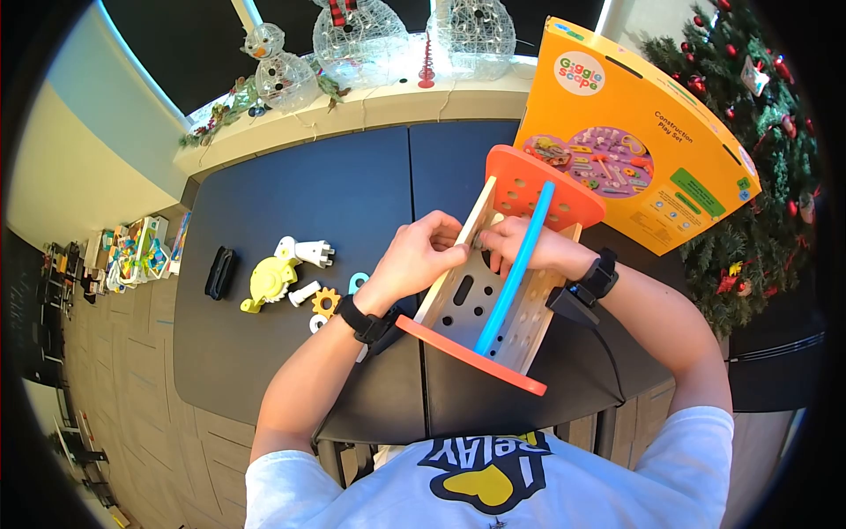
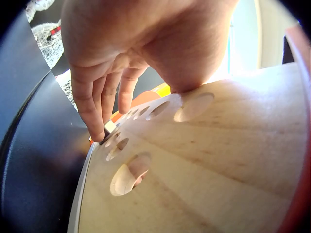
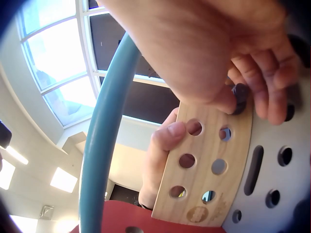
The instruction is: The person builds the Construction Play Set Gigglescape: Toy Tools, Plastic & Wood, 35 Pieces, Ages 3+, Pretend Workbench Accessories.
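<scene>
A toy toolbox with orange end panels (image 1: 546, 187), a blue handle bar (image 1: 515, 273) and a grey base (image 1: 467, 310) stands tilted in front of me. My left hand (image 1: 414, 257) grips one wooden side panel (image 2: 218, 160). Its thumb (image 3: 176, 130) hooks over the panel's top edge, and its fingers (image 2: 85, 99) reach down along the outer face, with fingertips beside the holes. Reaching inside under the handle, my right hand (image 1: 538, 247) pinches a dark grey round piece (image 3: 239, 98) against that panel's inner face. The piece's far end is hidden.
Left on the dark table (image 1: 335, 185) lie a yellow toy body (image 1: 270, 280), a white piece (image 1: 310, 252), an orange gear (image 1: 325, 302) and a black case (image 1: 221, 271). A yellow play set box (image 1: 634, 212) stands behind the toolbox, beside a decorated tree (image 1: 749, 176).
</scene>
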`<state>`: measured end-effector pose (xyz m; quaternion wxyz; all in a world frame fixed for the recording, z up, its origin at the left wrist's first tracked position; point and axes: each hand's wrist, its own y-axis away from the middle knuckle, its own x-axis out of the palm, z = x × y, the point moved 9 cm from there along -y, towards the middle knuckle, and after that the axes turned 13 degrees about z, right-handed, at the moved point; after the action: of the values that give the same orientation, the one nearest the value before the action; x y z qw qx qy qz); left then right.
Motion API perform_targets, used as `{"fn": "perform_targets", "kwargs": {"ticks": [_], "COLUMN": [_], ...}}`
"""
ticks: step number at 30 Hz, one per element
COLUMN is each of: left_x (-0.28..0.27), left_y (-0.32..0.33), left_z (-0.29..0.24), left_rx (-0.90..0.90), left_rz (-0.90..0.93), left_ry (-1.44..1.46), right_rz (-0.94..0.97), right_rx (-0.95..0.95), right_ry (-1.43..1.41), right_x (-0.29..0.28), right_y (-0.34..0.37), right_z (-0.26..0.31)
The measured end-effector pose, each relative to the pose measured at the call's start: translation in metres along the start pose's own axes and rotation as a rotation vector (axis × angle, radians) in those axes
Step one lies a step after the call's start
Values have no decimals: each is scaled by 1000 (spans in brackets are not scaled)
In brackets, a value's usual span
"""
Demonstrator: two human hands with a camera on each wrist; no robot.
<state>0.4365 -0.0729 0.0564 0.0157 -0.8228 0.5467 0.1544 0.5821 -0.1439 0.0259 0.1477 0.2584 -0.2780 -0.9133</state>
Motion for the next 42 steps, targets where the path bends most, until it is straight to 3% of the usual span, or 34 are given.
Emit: {"fn": "perform_targets", "kwargs": {"ticks": [3,6,9,18,24,36,42], "left_x": [0,1,2,1,1,2,1], "left_y": [0,-1,-1,-2,-2,-2,-1], "left_z": [1,1,2,2,1,0,-3], "left_rx": [13,-11,-8,25,23,17,7], "left_rz": [-1,29,29,-4,0,1,0], "left_ry": [-12,-10,-7,6,5,15,-4], "right_rz": [-21,-135,-85,-2,-69,-10,-69], "right_rx": [9,-132,-142,15,-153,9,-127], "right_ry": [-200,36,53,-141,154,-147,74], "right_x": [-2,-3,0,-1,-1,-2,-1], "right_y": [4,16,11,-7,7,3,7], "right_z": [0,17,11,-13,9,0,7]}}
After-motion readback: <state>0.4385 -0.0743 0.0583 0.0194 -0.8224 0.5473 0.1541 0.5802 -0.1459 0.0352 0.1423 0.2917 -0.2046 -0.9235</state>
